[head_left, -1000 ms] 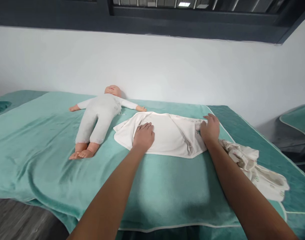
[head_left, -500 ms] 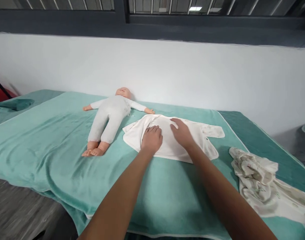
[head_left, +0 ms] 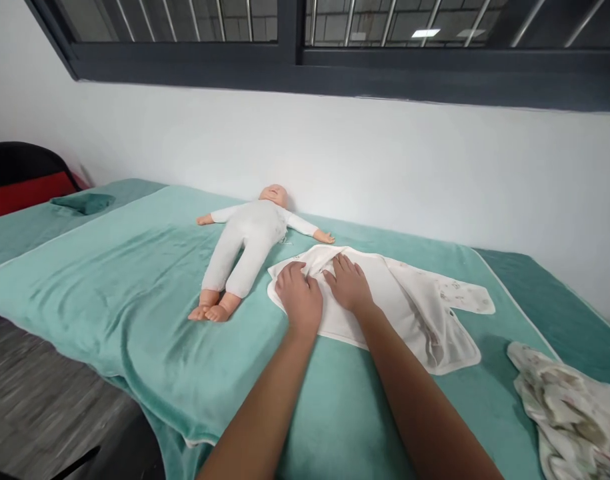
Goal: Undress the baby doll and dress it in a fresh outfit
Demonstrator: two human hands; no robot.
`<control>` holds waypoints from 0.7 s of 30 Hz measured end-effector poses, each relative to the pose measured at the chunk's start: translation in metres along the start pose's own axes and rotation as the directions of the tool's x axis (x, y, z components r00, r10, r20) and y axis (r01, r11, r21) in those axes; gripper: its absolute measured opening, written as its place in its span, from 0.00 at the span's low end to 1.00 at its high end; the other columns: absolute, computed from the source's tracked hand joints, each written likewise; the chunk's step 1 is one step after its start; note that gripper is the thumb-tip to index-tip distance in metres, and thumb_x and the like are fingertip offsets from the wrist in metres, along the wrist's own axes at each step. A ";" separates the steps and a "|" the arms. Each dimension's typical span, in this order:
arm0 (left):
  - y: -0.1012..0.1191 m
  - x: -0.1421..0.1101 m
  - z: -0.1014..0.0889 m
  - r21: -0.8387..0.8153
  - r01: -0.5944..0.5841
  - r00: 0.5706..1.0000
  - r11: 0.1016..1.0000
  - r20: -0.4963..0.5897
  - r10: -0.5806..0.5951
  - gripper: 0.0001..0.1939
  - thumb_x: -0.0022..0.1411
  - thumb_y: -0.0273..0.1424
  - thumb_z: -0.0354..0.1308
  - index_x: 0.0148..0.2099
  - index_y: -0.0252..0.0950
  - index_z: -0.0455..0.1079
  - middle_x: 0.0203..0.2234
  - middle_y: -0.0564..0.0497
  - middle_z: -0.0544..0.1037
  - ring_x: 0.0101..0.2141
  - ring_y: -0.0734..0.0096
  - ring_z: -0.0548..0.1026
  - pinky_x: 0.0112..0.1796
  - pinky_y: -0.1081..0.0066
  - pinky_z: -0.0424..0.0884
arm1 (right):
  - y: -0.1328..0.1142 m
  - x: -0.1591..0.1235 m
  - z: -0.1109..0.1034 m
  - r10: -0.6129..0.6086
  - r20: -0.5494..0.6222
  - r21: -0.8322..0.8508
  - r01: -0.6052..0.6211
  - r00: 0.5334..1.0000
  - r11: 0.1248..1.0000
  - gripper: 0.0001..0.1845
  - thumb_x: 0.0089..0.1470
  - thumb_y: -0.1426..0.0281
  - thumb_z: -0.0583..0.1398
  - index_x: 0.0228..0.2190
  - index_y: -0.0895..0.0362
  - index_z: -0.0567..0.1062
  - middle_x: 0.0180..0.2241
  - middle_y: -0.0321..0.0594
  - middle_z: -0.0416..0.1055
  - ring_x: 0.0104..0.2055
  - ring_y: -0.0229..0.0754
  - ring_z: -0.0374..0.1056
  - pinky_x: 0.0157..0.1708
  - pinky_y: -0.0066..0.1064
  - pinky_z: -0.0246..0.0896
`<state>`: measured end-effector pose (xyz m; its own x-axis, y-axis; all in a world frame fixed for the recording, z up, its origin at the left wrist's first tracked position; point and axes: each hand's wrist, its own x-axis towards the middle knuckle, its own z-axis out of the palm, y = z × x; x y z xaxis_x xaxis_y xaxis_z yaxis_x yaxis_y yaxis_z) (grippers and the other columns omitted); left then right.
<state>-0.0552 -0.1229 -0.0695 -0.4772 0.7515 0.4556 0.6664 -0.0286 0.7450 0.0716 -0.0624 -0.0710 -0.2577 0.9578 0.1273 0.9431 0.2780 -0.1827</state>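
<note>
A white baby shirt [head_left: 389, 293] with small prints on its sleeve is spread on the green cover, its right front panel folded and creased. My left hand [head_left: 299, 297] rests on the shirt's left part, fingers slightly bent and thumb apart. Close beside it, my right hand [head_left: 349, 280] lies on the cloth with its fingers stretched out. Neither hand visibly grips the fabric, though the left fingertips are partly hidden. A baby doll [head_left: 252, 233] with a white cloth body lies on its back to the left, arms spread, one hand near the shirt's upper edge.
A crumpled printed baby garment [head_left: 575, 407] lies at the right. Green covering [head_left: 135, 287] drapes over the bed's front edge. A white wall [head_left: 409, 160] rises behind, below a dark-framed window [head_left: 295, 63]. A red and black object [head_left: 25, 183] is at the far left.
My right hand has moved left from the shirt's right sleeve to beside my left hand. My left hand has shifted toward the shirt's left side. The camera view has turned left.
</note>
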 end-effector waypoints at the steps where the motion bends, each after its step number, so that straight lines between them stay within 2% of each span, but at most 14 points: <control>1: -0.004 0.000 -0.005 0.049 0.035 0.999 0.998 -0.002 -0.035 0.13 0.65 0.26 0.51 0.51 0.38 0.69 0.52 0.41 0.75 0.57 0.50 0.69 0.56 0.47 0.63 | 0.000 0.000 0.000 0.000 0.002 -0.006 0.000 1.000 1.000 0.36 0.69 0.56 0.40 0.68 0.67 0.54 0.71 0.55 0.48 0.74 0.51 0.41 0.69 0.49 0.38; 5: -0.023 0.000 -0.019 0.237 0.142 0.990 0.961 -0.034 -0.138 0.16 0.67 0.35 0.53 0.55 0.36 0.68 0.53 0.38 0.74 0.57 0.43 0.67 0.55 0.41 0.62 | -0.001 0.001 0.002 0.000 -0.004 -0.027 0.000 1.000 1.000 0.37 0.69 0.55 0.40 0.68 0.67 0.54 0.71 0.53 0.47 0.74 0.50 0.42 0.70 0.48 0.38; 9: -0.025 -0.003 -0.021 0.332 0.104 0.993 0.937 0.010 -0.114 0.19 0.66 0.36 0.55 0.57 0.34 0.68 0.47 0.37 0.77 0.52 0.43 0.70 0.54 0.41 0.62 | 0.000 0.001 0.002 0.005 -0.002 -0.049 -0.005 1.000 0.999 0.37 0.69 0.55 0.40 0.68 0.66 0.54 0.71 0.53 0.47 0.74 0.50 0.42 0.70 0.48 0.38; 13: -0.016 -0.007 -0.020 0.355 -0.004 0.998 0.935 0.065 -0.020 0.13 0.68 0.30 0.52 0.52 0.38 0.71 0.44 0.41 0.78 0.48 0.46 0.71 0.51 0.42 0.63 | -0.001 0.002 0.003 0.010 0.006 -0.051 -0.010 1.000 0.999 0.37 0.69 0.55 0.40 0.68 0.66 0.54 0.71 0.52 0.47 0.74 0.51 0.42 0.70 0.48 0.38; 16: -0.010 -0.010 -0.021 0.344 -0.092 0.995 0.935 0.073 0.071 0.13 0.70 0.27 0.47 0.49 0.39 0.72 0.43 0.42 0.78 0.46 0.50 0.72 0.51 0.45 0.62 | -0.002 0.004 0.003 0.024 0.019 -0.039 -0.023 1.000 0.999 0.38 0.68 0.55 0.41 0.69 0.66 0.53 0.71 0.52 0.46 0.74 0.51 0.42 0.70 0.49 0.37; 19: -0.005 -0.014 -0.021 0.248 -0.209 0.978 0.946 0.041 0.205 0.14 0.72 0.28 0.46 0.48 0.39 0.73 0.43 0.42 0.77 0.45 0.54 0.73 0.50 0.50 0.64 | -0.002 0.006 0.004 0.030 0.019 -0.024 -0.030 0.999 0.999 0.38 0.68 0.54 0.41 0.68 0.67 0.54 0.72 0.52 0.46 0.74 0.52 0.42 0.70 0.50 0.37; 21: 0.001 -0.019 -0.020 0.133 -0.334 0.943 0.933 0.040 0.332 0.13 0.72 0.28 0.46 0.47 0.38 0.73 0.42 0.42 0.77 0.43 0.58 0.73 0.46 0.56 0.66 | 0.001 0.004 0.005 0.018 0.001 -0.018 -0.018 1.000 1.000 0.37 0.67 0.56 0.43 0.68 0.66 0.55 0.71 0.52 0.47 0.74 0.52 0.42 0.70 0.51 0.38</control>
<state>-0.0564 -0.1504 -0.0681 -0.2056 0.7254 0.6569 0.8573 -0.1903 0.4784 0.0701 -0.0581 -0.0757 -0.2406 0.9628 0.1230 0.9512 0.2591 -0.1677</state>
